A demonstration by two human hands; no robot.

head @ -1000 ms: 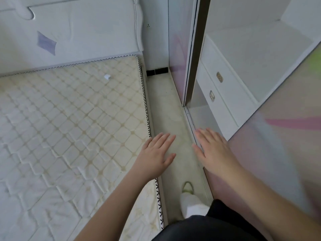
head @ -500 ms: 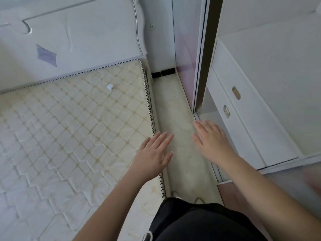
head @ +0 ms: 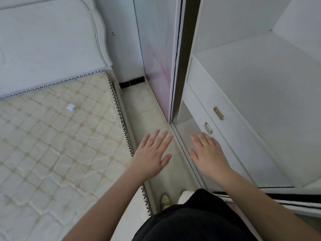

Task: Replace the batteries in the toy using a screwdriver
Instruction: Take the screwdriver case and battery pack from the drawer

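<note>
no toy, screwdriver or batteries can be made out anywhere in the head view. the feet are mostly hidden under dark clothing at the bottom edge, and the mattress [head: 57, 153] is cut off at the left. a small white object [head: 71, 107] lies on the mattress, too small to be identified. both forearms are held out in front, palms down. the left hand [head: 152, 153] is spread flat with straight fingers above the strip of floor [head: 144, 108] beside the mattress edge, and nothing is held in it. the right hand [head: 207, 152] is likewise flat and empty, near the lower drawer [head: 199, 112] of the open wardrobe; whether anything is touched by it cannot be told.
</note>
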